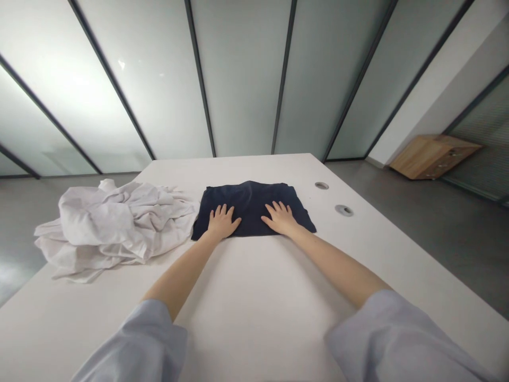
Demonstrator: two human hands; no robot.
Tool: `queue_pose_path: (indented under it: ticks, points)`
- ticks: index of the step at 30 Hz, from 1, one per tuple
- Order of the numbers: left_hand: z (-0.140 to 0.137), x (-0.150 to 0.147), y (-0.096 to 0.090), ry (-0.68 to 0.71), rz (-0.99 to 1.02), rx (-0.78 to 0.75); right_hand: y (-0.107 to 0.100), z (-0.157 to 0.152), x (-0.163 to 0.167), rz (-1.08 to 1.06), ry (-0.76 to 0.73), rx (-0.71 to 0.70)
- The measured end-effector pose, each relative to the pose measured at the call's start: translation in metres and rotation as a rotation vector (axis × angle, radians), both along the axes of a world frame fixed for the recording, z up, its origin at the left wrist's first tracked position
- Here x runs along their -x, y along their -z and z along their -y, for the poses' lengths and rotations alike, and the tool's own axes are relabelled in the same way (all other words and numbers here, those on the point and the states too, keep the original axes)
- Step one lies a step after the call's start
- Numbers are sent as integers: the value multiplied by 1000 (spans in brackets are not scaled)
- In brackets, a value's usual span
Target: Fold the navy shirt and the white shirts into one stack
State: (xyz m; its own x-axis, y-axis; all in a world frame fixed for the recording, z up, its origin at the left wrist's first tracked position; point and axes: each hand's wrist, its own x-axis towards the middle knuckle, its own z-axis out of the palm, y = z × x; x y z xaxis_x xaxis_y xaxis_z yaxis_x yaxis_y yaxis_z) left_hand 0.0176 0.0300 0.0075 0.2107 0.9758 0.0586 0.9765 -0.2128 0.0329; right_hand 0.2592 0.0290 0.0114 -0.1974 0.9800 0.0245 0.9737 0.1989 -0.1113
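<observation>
A dark navy piece of cloth (pixel 249 204), folded into a rough rectangle, lies flat on the white table (pixel 254 297). My left hand (pixel 223 223) rests palm down on its near left part, fingers spread. On the near right part lies my right hand (pixel 281 218), also flat with its fingers apart. A slight ridge shows in the fabric near the middle of the far edge. Which garment it is, I cannot tell. To the left, close beside the navy cloth, sits a crumpled heap of white cloth (pixel 115 225) that neither hand touches.
Two round cable grommets (pixel 344 210) are set into the table's right side. The heap of white cloth hangs over the left edge. Frosted glass panels (pixel 242 79) stand beyond the far edge. A wooden cabinet (pixel 431 155) is on the floor at the right.
</observation>
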Motion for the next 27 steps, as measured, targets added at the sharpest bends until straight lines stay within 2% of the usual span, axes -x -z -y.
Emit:
queue_pose_path:
  ticks: [5,13,19,23,27]
  points:
    - [13,-3,9,-10,-25,3,14,19,-4,15,46,52]
    - [27,-4,11,14,-40,-12,-1,29,-4,34,41,142]
    - [29,3,5,-9,50,-13,8,27,-8,-24,54,-8]
    - [29,16,3,-95,56,-25,13,25,-17,-44,87,-48]
    - [25,26,6,-232,41,-30,12,24,-23,-20,210,-26]
